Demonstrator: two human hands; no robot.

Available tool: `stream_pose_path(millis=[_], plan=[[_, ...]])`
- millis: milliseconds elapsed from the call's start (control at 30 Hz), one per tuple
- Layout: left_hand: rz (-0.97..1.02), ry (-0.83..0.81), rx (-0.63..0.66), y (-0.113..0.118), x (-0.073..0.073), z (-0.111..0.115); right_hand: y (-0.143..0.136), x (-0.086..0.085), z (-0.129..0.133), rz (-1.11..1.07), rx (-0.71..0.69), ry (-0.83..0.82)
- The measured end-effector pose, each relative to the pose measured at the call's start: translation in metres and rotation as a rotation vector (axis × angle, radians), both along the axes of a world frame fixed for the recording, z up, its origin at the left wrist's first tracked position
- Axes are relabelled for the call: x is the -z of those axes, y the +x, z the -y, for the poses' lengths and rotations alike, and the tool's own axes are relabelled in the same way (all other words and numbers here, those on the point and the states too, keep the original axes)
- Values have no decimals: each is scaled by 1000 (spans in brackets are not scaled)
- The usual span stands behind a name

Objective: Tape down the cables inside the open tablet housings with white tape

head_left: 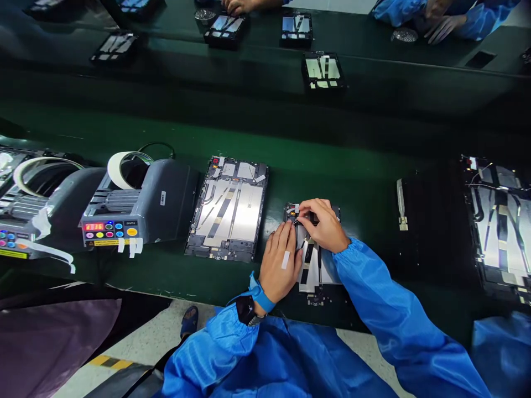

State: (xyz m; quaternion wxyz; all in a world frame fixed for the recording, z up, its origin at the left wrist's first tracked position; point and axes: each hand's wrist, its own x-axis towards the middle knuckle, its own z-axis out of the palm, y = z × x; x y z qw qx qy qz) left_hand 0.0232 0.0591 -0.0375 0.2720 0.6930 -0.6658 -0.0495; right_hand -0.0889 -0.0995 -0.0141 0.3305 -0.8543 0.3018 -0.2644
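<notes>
An opened tablet-like device (309,279) with silver panels and dark flat cables lies in front of me. My left hand (280,262) rests along its left side, fingers stretched out towards its top corner. A short white tape strip (285,260) sticks to the back of that hand. At the device's upper end, my right hand (323,225) is closed in a pinch beside the left fingertips; whatever is between its fingers is hidden. Another opened device (232,207) of the same kind lies to the left, apart from both hands.
Two tape dispensers (164,204) with white tape rolls (120,171) stand at the left of the green table (290,155). On the right are a dark panel (427,221) and another opened device (501,226). Across the table, smaller devices (323,71) and other people's hands (443,27) appear.
</notes>
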Motion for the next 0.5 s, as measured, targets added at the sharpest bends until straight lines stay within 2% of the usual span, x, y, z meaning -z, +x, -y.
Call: stream_pose_path(millis=[100,300,500], plan=[[5,5,1,0,-1,2,-2,0,-4,-10,4,12],[-12,3,25,4,-2,3,-8,-1,-8,-63,-90,-43],[-13,-9,43,8,-2,0,-3,-2,-7,-64,-60,-82]])
